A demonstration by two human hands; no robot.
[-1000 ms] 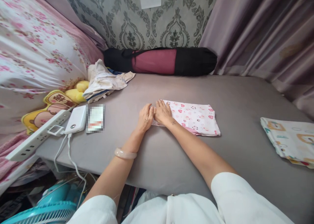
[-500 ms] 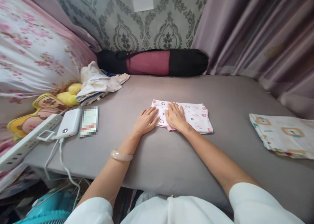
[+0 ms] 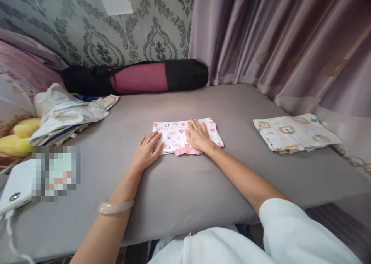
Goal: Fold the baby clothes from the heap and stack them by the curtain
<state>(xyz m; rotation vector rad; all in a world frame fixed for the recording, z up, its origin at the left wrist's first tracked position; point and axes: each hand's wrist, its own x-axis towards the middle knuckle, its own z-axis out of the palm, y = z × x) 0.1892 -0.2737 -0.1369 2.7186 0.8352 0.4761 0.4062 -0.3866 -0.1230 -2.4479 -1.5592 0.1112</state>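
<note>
A folded white garment with pink and red prints lies flat on the grey-covered bed. Its pink ribbed neckband shows along the near edge. My left hand rests at the garment's left end, fingers stretched out, partly on the cloth and partly on the bed. Flat on the right half of the cloth lies my right hand, fingers extended and pressing down. Neither hand grips anything. Part of the print is hidden under the right palm.
To the right lies a folded stack of printed cloth. A loose pile of clothes sits at left, near a yellow plush and a white power bank with a cable. A long black and maroon bag lies along the wall.
The camera view has turned to the right. My right hand has slid rightward over the garment, uncovering its middle and more of the pink neckband. My left hand stays at the left end.
</note>
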